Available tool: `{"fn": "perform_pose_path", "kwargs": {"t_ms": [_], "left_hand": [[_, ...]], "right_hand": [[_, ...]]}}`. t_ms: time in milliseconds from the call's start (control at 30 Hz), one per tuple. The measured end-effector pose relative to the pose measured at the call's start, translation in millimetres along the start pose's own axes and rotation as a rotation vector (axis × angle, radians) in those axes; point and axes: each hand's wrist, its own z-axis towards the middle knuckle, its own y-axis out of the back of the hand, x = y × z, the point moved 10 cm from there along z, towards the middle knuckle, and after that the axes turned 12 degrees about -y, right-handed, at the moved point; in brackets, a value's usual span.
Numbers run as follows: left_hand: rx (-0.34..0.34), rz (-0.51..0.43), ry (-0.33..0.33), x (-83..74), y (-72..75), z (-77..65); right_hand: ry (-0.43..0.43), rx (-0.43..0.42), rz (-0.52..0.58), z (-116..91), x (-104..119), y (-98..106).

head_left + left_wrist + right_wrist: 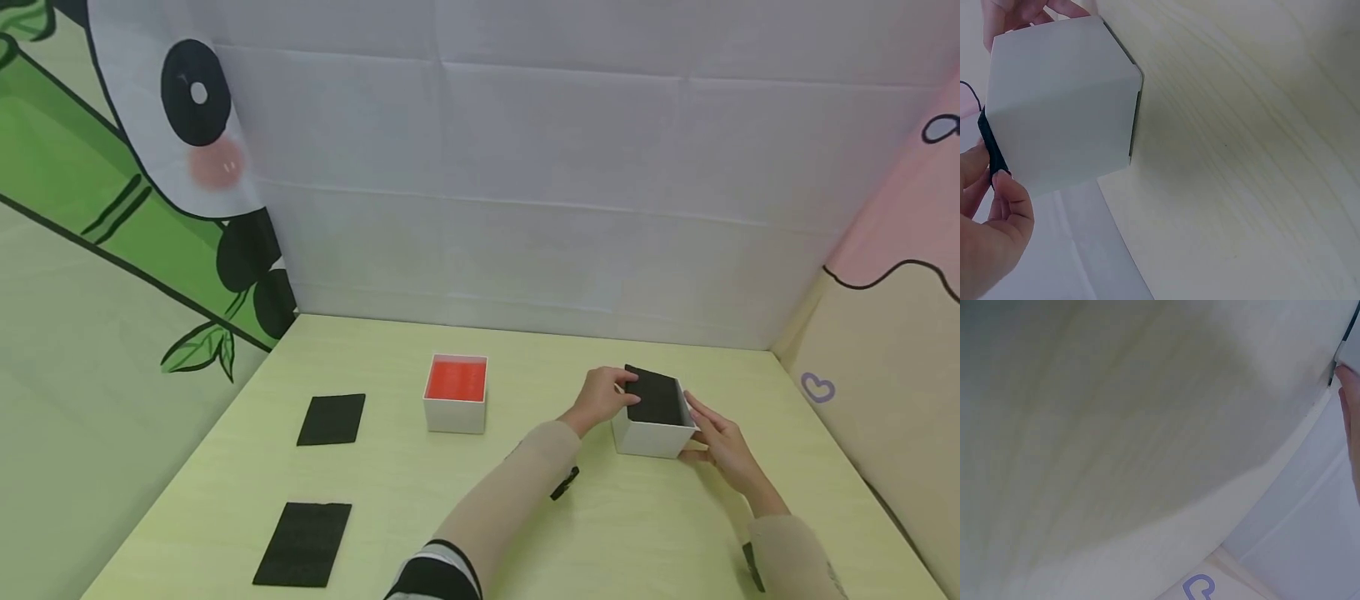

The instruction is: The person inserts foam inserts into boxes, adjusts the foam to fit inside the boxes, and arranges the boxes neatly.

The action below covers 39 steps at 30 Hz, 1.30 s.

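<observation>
A white box (655,440) stands on the table to the right, with a black rectangular sheet (655,398) lying over its open top. My left hand (603,394) pinches the sheet's left edge between thumb and fingers. In the left wrist view that edge of the black sheet (991,147) shows at the box rim, between my fingertips. My right hand (718,446) rests with extended fingers against the right side of the box. Only part of this hand (1350,406) shows in the right wrist view, touching a corner of the box. The inside of the box is hidden.
Left of my left hand stands a second white box (456,417) with a red-orange top surface. Further left lie two flat black sheets, one farther back (332,419) and one nearer (302,544). A pale hanging cloth (525,200) closes off the table's back edge.
</observation>
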Motion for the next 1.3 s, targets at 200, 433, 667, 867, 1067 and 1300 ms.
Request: {"fn": "perform_pose_path", "kwargs": {"t_ms": [200, 433, 667, 867, 1067, 1300], "left_hand": [[0.008, 0.138, -0.023, 0.7, 0.7, -1.3], [-0.002, 0.225, 0.021, 9.9, 2.4, -5.5], [0.015, 0.232, 0.046, 15.5, -3.3, -5.3], [0.025, 0.317, 0.026, 11.4, -4.0, -4.0], [0.048, 0.413, 0.015, 6.1, -1.2, -4.6], [0.055, 0.468, 0.002, 4.5, -1.5, -2.4]], "right_hand": [[-0.004, -0.004, -0.029, 0.5, -0.8, 0.3], [-0.024, 0.005, -0.026, 1.1, -1.3, -0.6], [-0.042, -0.01, -0.032, 1.4, -3.2, 1.2], [-0.05, -0.018, -0.038, 2.3, -5.0, 2.7], [-0.045, -0.001, -0.043, 2.0, -4.7, 1.3], [-0.058, -0.019, -0.049, 2.0, -4.5, 2.7]]}}
